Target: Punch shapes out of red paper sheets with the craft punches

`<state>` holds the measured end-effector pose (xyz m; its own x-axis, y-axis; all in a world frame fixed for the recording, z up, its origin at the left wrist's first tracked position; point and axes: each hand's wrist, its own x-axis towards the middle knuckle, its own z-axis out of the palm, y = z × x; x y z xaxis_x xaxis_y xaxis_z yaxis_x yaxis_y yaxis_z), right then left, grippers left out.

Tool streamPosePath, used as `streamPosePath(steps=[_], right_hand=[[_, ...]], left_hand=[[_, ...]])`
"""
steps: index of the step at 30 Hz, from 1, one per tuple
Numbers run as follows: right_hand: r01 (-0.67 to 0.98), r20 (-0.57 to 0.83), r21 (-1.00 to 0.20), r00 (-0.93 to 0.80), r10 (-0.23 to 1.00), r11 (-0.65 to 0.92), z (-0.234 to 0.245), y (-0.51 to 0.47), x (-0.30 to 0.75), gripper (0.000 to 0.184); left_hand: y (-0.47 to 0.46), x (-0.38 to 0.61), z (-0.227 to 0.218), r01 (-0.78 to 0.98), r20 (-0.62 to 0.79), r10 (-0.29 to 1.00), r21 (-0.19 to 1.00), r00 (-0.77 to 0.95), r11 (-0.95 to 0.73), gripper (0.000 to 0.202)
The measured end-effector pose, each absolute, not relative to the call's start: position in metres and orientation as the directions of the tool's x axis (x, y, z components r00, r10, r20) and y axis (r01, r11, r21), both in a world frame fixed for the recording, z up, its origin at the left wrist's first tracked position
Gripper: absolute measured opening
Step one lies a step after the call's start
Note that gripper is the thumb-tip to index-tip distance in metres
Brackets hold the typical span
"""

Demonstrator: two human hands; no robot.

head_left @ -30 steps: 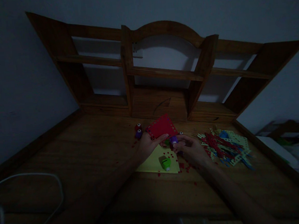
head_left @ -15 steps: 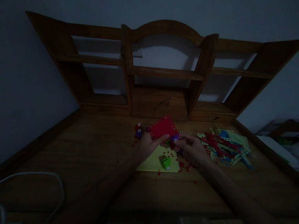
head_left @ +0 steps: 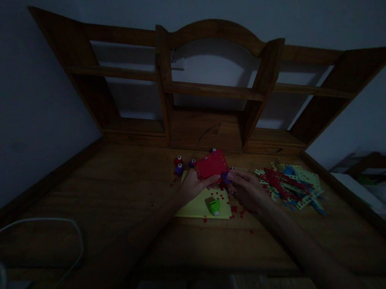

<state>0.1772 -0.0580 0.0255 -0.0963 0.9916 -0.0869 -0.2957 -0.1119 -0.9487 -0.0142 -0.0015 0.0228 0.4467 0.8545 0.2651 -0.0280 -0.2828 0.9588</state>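
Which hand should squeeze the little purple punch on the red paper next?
Probably the right hand: its fingers already grip the purple punch at the edge of the red sheet. The left hand is busy pinching that sheet up off the desk.

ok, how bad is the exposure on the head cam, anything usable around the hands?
Head view: heavily underexposed, with corners and near desk edge almost black. Colours survive only mid-frame: red sheet in the left hand, purple punch at the right hand, yellow sheet, green punch. Wide-angle lens bows the shelf unit. No glare; fine detail is noisy.
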Motion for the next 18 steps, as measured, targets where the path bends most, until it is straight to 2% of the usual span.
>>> streamPosePath(steps=[18], right_hand=[[-0.27, -0.105, -0.956, -0.044, 0.993, -0.113, 0.025, -0.058, 0.1772, 0.03]], left_hand=[[-0.0048, -0.0153, 0.0273, 0.02, 0.234, 0.86, 0.962, 0.453, -0.272, 0.048]])
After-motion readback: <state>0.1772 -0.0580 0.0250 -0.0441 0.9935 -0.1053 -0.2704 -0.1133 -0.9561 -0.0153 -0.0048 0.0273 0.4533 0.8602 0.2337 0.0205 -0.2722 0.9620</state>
